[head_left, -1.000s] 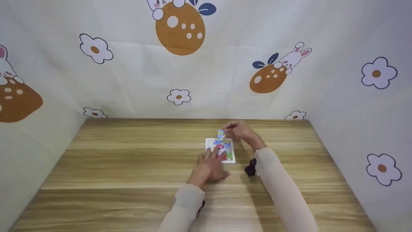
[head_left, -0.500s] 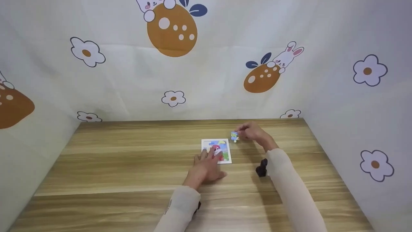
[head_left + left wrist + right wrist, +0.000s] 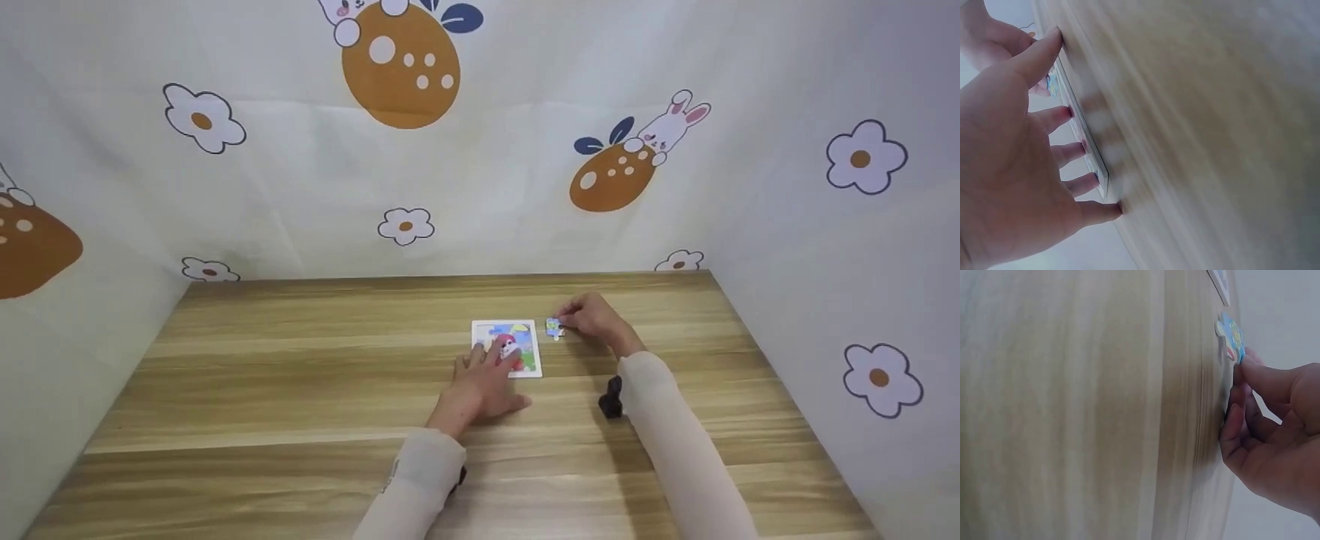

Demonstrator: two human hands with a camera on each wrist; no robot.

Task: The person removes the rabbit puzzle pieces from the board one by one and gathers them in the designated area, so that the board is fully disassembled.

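Observation:
A white-framed jigsaw puzzle (image 3: pixel 531 352) with a red and white cartoon figure lies flat on the wooden table. My left hand (image 3: pixel 484 386) rests on its lower left part with fingers spread and straight; in the left wrist view the fingertips (image 3: pixel 1090 179) touch the puzzle and the table beside it. To the right of the frame's upper corner, my right hand (image 3: pixel 598 319) pinches a blue jigsaw piece (image 3: pixel 553 328) between thumb and fingers. The right wrist view shows that piece (image 3: pixel 1231 336) tilted, close above the table, apart from the frame.
The wooden table (image 3: pixel 285 390) stretches out on all sides of the puzzle. A pale cloth (image 3: pixel 495 165) printed with rabbits and flowers hangs behind it and along both sides. A black device (image 3: pixel 611 399) is worn at the right wrist.
My right hand has carried the jigsaw piece from above the frame's top edge to its right side, then lower toward the table. The left hand stays on the puzzle. The head view shifted slightly.

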